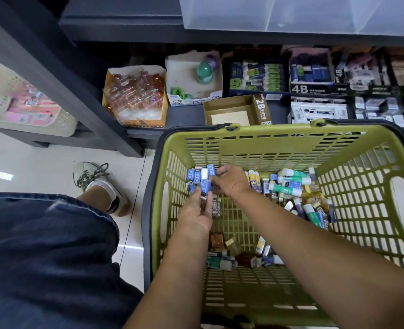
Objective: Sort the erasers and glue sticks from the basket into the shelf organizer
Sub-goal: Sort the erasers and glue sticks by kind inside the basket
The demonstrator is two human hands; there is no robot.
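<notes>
A green plastic basket (279, 141) stands on the floor in front of the shelf. Both my hands are inside it at the far left corner. My left hand (196, 214) holds a small blue-sleeved eraser (205, 187) between thumb and fingers. My right hand (229, 180) reaches across, its fingers curled on the cluster of blue erasers (197, 174) lying there. Glue sticks (288, 184) with green and blue labels lie heaped at the basket's right side. More erasers and small items (239, 255) sit near the middle.
The low shelf holds an open 2B box (234, 110), a white box (193, 77), a box of clear packets (134, 96), glue stick boxes (255, 77) and 4B eraser boxes (314, 77). My shoe (96, 184) stands left of the basket.
</notes>
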